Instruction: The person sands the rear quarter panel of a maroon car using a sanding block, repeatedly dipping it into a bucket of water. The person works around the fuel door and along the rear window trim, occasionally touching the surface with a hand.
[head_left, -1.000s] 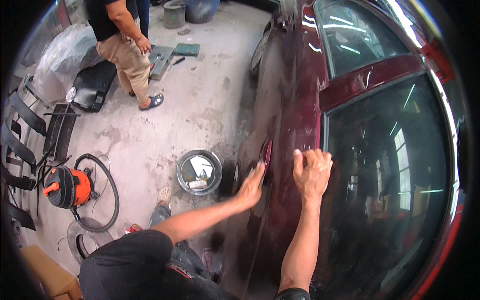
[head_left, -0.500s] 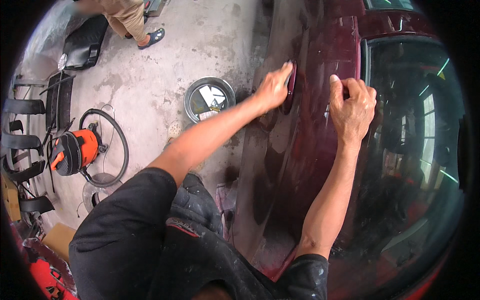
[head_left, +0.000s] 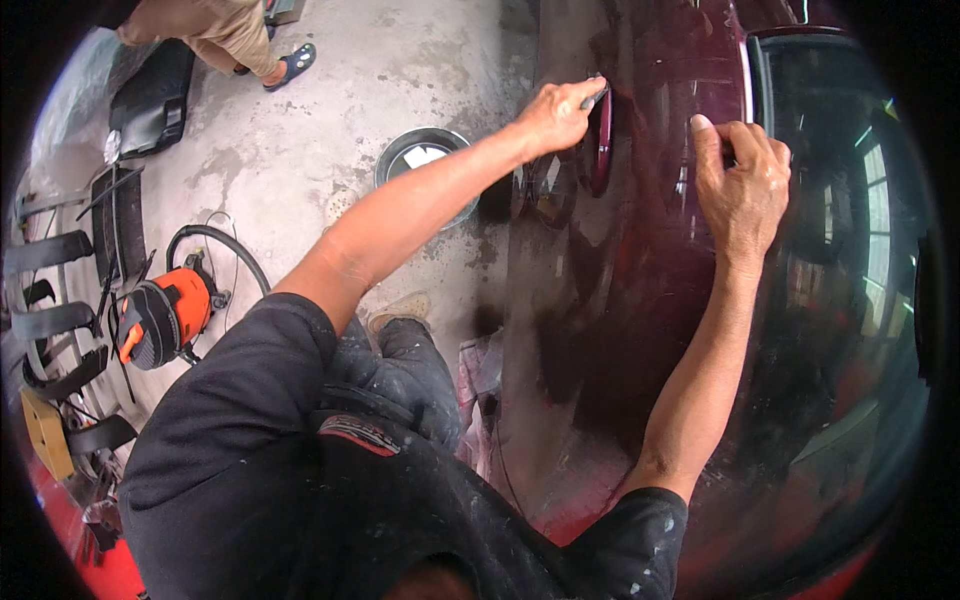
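I am leaning over the side of a dark red car [head_left: 640, 300], both arms stretched out in front of me. My left hand [head_left: 556, 112] is curled around a small grey tool [head_left: 594, 97], pinching it between thumb and fingers, and I am holding its tip against the upper edge of the door handle [head_left: 601, 142]. The handle is sitting on the car's panel just to the right of my left hand, dark red like the body, with a darker hollow [head_left: 550, 188] beside it. What kind of tool it is I cannot tell; only a short bit is showing past my fingers.

My right hand [head_left: 741, 185] is resting on the panel near the window [head_left: 850, 250], to the right of the handle and apart from it. Its fingers are lying together, bent a little, with the thumb sticking up along the panel; it is holding nothing.

Below my left forearm a round metal bowl [head_left: 400, 158] is standing on the concrete floor [head_left: 290, 150], close to the car. Further left an orange and black vacuum [head_left: 160, 318] is lying with its hose [head_left: 215, 240] looped beside it, and black trim parts [head_left: 55, 250] are spread out along the edge. At the top left another person's leg and sandal [head_left: 292, 62] are showing, well apart from me.
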